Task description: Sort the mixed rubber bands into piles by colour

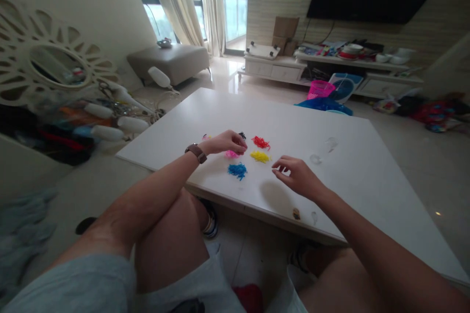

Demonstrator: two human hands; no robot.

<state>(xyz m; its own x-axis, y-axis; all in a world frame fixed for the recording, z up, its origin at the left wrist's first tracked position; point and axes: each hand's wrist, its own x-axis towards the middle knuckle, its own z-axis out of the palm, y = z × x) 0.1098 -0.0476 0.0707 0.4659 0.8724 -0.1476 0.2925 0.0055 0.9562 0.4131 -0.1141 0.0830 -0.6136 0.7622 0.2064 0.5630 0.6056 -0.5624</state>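
1. At far left, a round mirror [58, 65] in a white petal-shaped frame stands past the table's pointed left corner.
2. The white table [279, 117] runs from that corner across to the right; its near edge passes just in front of the person's knees.
3. A small mixed-colour pile [206, 137] lies loose on the table, partly hidden behind the left wrist, which wears a brown-strapped watch [198, 153].
4. The left hand [232, 142] is over the pink pile [231, 155], covering part of it. Its fingers [240, 148] are curled close together; whether they pinch a piece, I cannot tell.
5. The blue pile [237, 171] sits nearest the near edge; the black pile [242, 135] shows just beyond the left hand.
6. The red pile [261, 142] lies farther back, with the yellow pile [260, 157] just in front of it, between the two hands.
7. The right hand [296, 172] hovers beside the yellow pile, fingers [282, 162] loosely bent and parted from the thumb. White tabletop stretches from it to the right edge.
8. Below that hand, a small brown object [296, 213] lies near the near edge; clear objects [316, 159] are farther back.
9. Beyond the far edge is a pink basket [320, 89], its contents hidden.
10. Behind, white bowls [398, 59] stand on a low cabinet [286, 73]; what they hold is too small to tell.
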